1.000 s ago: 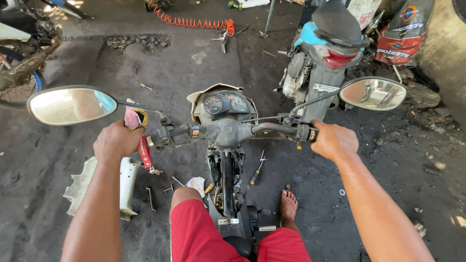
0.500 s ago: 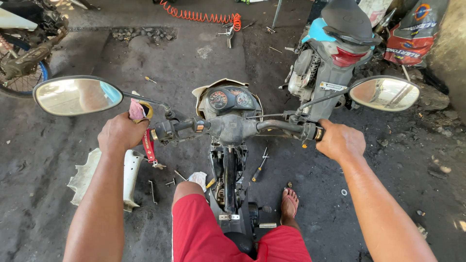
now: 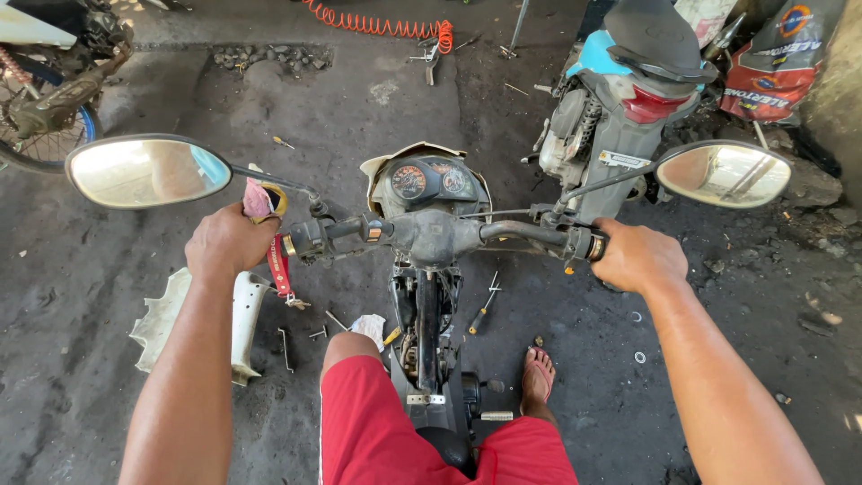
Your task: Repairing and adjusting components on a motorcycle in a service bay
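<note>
Hands unmoved; left hand (image 3: 229, 241) fingers gripping handlebar (image 3: 449, 232); right hand (image 3: 636, 258) likewise.

Left side: the left hand (image 3: 229, 242) grips the bar end; a mirror (image 3: 148, 171) on its stalk stands just above, and a red strap (image 3: 280, 267) hangs beside it.
Right side: the right hand (image 3: 636, 258) is wrapped on its grip, under the right mirror (image 3: 724, 173).
Ahead: the instrument cluster (image 3: 429, 182) blocks the middle; a parked scooter (image 3: 620, 99) crowds the right.
Floor, left: a white panel (image 3: 171, 319) and loose tools lie there.
Floor, front-left: open concrete (image 3: 341, 99).
</note>
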